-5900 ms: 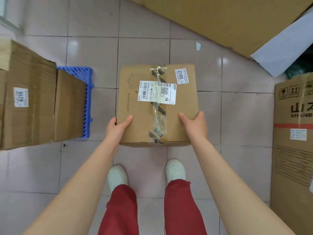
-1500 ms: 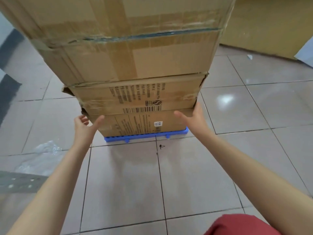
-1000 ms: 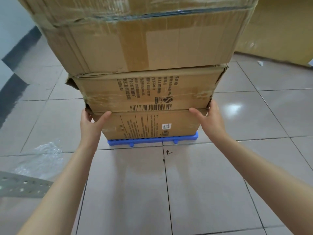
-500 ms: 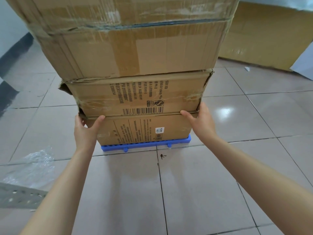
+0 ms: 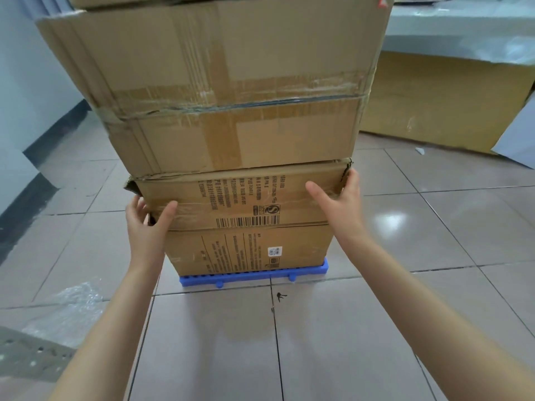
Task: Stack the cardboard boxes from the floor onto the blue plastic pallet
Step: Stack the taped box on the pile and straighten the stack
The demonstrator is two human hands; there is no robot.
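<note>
- Bracing the middle box (image 5: 240, 198) at centre frame: left hand (image 5: 147, 224) cups its torn left corner, right hand (image 5: 338, 201) its right corner, fingers spread, palms pressed, neither closed round anything.
- Likely purpose: squaring the box over the bottom box (image 5: 249, 250).
- Blue plastic pallet (image 5: 254, 274) carries the stack; large top box (image 5: 228, 91) overhangs both sides, a toppling risk.
</note>
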